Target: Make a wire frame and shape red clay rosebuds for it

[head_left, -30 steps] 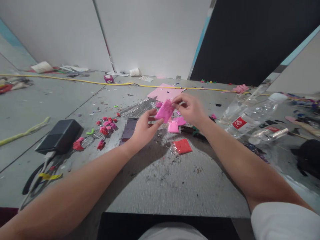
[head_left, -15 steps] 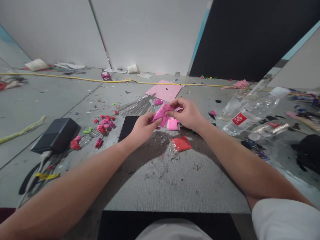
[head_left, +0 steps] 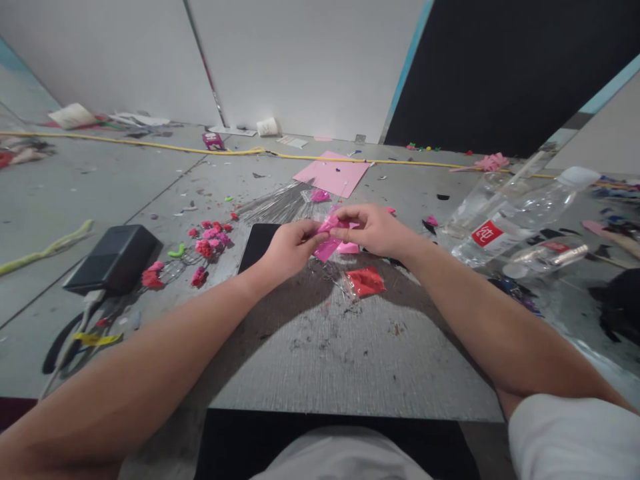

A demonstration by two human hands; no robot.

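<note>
Pinching a flat, bright-pink plastic packet (head_left: 327, 249) with left hand (head_left: 289, 251) and right hand (head_left: 373, 231), with both grips fastened on it. Holding it over the grey tabletop (head_left: 350, 363), just beyond a red, clear-wrapped packet (head_left: 367, 282), left of a clear, red-labelled plastic bottle (head_left: 515, 223).

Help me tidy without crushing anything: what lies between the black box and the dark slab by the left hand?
The head view shows red and pink lumps, thin wire and a bright green curved piece between them.
</note>
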